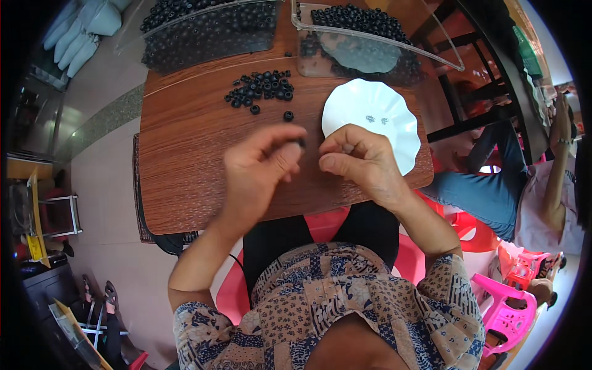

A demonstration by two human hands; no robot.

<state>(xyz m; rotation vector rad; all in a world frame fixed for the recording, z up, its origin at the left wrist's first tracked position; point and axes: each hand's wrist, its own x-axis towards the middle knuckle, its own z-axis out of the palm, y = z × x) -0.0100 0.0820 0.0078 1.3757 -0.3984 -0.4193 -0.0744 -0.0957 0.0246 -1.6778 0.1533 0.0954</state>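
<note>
Where both hands meet, wooden table [185, 185], tiled floor [105, 179].

Black rings [262, 86], white scalloped dish [376, 120], brown wood-grain table [185, 154], pink chair [505, 311].

Left hand [262, 163]: over the wooden table [185, 160], fingertips pinching a small black ring [301, 142].
Right hand [357, 157]: just beside the left hand, fingers curled, thumb and forefinger meeting near the ring.
White plate [376, 114]: wavy rim, partly under the right hand.
Loose black rings [262, 86]: a small heap beyond the hands.
Clear trays [209, 31]: two at the far edge, full of black rings.
Seated person [524, 191]: at the right.
</note>
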